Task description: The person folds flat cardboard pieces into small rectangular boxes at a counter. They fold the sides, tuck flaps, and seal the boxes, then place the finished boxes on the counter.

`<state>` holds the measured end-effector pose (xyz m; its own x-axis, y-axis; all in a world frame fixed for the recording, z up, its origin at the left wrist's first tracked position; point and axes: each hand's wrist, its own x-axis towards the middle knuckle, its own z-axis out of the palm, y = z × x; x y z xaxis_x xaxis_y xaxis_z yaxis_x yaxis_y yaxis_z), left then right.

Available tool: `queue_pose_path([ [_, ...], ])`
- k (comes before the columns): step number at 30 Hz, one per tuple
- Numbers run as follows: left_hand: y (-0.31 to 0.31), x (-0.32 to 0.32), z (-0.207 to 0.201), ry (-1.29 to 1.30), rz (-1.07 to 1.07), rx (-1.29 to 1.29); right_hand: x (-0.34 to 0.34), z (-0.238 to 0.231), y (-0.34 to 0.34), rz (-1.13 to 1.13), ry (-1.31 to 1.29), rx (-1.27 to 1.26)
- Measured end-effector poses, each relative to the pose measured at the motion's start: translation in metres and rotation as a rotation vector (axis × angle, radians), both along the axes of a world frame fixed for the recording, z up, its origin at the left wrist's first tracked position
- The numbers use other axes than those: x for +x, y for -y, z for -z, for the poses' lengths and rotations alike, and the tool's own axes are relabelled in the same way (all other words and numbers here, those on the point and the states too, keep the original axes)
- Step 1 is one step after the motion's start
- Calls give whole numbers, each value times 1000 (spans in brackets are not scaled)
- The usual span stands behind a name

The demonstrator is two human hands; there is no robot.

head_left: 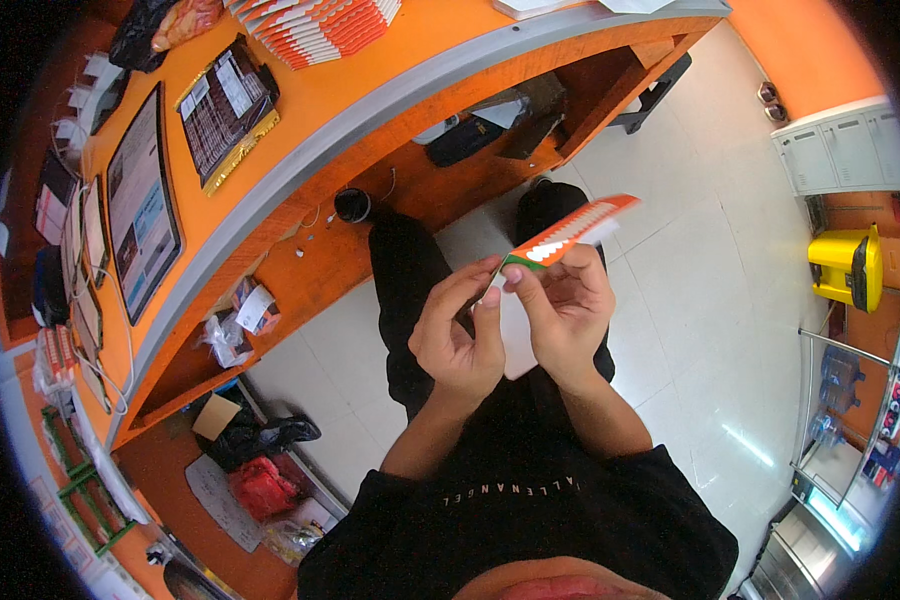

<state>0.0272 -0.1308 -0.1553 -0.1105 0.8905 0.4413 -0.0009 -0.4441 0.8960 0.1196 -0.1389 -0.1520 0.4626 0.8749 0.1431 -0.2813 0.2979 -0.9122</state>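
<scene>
My left hand (pixel 455 335) and right hand (pixel 570 315) pinch a thin orange-and-white card (pixel 578 228) by its green end between them; a smooth orange counter (pixel 300 95) curves ahead to their left, pale glossy tiles (pixel 705 290) to their right.

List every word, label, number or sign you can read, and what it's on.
I won't copy wording out, but text shows here:
Black shirt: row of pale capitals across the chest, partly legible.
Orange-and-white card in the left hand and right hand: white marks, too blurred to read.
Dark package on the counter: white labels, print too small.
Screen on the counter: text too small.
</scene>
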Motion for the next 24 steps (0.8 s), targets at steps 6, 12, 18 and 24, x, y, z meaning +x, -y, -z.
queue_pose_path([
  [6,-6,-6,-2,-222,-47,71,21,-5,1,41,674,54],
  [12,-13,-11,-7,-347,-98,84,35,-18,8,-284,475,-95],
  [18,-12,-11,-8,-411,-67,148,43,-4,8,-304,456,-82],
  [24,-15,-12,-14,-453,-37,196,46,3,8,-290,490,-70],
])
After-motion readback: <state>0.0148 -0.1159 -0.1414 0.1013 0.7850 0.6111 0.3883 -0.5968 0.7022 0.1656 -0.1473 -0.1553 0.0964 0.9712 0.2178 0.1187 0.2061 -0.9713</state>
